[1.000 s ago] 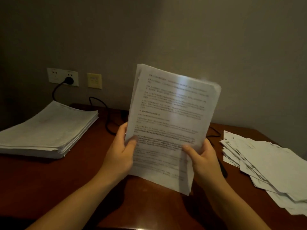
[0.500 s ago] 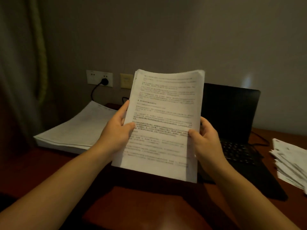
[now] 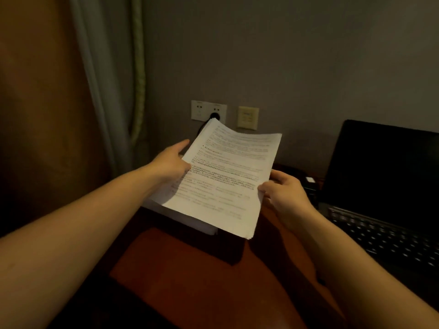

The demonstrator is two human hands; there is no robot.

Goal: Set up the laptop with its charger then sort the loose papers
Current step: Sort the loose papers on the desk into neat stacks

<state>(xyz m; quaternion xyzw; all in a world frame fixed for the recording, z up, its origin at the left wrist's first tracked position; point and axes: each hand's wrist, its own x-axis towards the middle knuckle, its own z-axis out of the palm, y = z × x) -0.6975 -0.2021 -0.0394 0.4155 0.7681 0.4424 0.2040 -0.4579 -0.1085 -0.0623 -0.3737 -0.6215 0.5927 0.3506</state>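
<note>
My left hand (image 3: 172,162) grips the left edge of a sheaf of printed papers (image 3: 228,176), thumb on top; my right hand (image 3: 282,193) pinches its right edge; the sheaf hangs tilted above a white paper stack (image 3: 202,225) by the surface (image 3: 180,269) back edge; an open black laptop (image 3: 380,167) sits rightward.

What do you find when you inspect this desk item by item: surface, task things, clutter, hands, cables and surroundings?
Surface: reddish wooden desk, dimly lit.
Job's things: sheaf of papers held over a paper stack; open laptop, screen dark.
Clutter: nothing seen.
Hands: left hand and right hand grip the sheaf's side edges.
Cables: black plug in a wall socket; its cable runs down behind the papers.
Surroundings: grey wall, curtain at left, beige wall plate.
</note>
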